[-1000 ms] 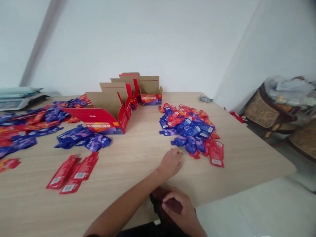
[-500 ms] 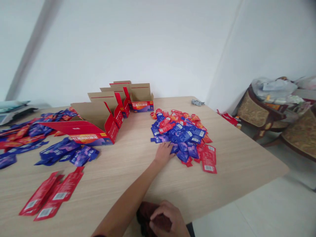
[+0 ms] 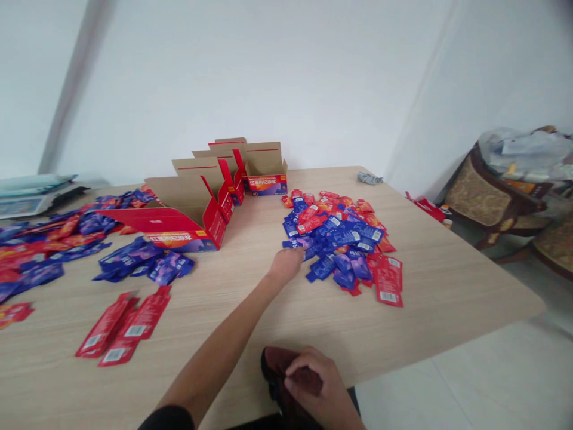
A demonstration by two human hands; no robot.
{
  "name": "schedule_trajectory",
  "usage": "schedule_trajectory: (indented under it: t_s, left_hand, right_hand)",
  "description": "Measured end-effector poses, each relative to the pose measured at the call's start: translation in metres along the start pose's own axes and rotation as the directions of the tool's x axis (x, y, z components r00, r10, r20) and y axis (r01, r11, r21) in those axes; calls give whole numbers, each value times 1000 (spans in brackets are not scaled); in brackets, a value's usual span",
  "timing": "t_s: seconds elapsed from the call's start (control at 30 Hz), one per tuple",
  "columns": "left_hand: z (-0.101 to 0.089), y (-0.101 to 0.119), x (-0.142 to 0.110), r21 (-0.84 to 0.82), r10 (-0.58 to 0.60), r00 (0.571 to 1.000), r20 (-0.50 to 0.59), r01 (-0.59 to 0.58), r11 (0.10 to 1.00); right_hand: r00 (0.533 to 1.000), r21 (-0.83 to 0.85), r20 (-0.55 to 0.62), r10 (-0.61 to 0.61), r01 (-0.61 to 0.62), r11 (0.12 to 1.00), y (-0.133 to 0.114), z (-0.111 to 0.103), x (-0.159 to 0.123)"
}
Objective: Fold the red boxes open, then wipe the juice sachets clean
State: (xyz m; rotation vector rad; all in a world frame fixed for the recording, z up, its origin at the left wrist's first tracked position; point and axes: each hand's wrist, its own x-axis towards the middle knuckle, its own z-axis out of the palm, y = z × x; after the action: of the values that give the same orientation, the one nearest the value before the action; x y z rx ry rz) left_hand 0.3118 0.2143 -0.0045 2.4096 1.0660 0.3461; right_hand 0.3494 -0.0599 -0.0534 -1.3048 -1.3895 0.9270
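My left hand [image 3: 286, 266] is at the left edge of a loose pile of blue sachets [image 3: 336, 234] and red sachets [image 3: 388, 280]. Its fingers are curled closed against the blue ones, and what they hold, if anything, is hidden. Low in the view, my right hand [image 3: 322, 385] rests over a dark red thing [image 3: 276, 358] with a black edge, whose kind I cannot make out. Thumb and forefinger there curl into a ring, tips close together, with no sachet between them.
Open cartons [image 3: 188, 237] stand in a row at the back, one more carton [image 3: 268, 184] beside them. To the left lie blue sachets [image 3: 129, 257], red sachets [image 3: 138, 325] and a larger mixed heap [image 3: 49, 245]. Chairs [image 3: 486, 191] with bags stand beyond the table's right edge.
My left hand has drawn back slightly left from the pile, its fingers more curled, uncovering a blue sachet. The right hand keeps its pose. The view has shifted a little.
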Motion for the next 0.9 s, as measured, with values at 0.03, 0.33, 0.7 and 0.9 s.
schedule_trajectory:
  t_s: [0.03, 0.33, 0.7, 0.9]
  left_hand:
    - [-7, -7, -8, -59, -31, 999, -29, 29, 998]
    - [-45, -49, -167, -600, -204, 979, 19, 174, 781]
    - [-10, -64, -292, -617, -373, 926, 61, 329, 715]
    - [3, -58, -306, -67, -69, 977, -202, 56, 996]
  right_hand:
    - [1000, 1, 0, 5, -5, 1000, 0, 0, 0]
    - [994, 42, 81, 68, -71, 997, -2, -11, -6]
    - [986, 176, 120, 115, -135, 975, 7, -23, -9]
    - [982, 250, 81, 172, -188, 950, 2, -22, -10]
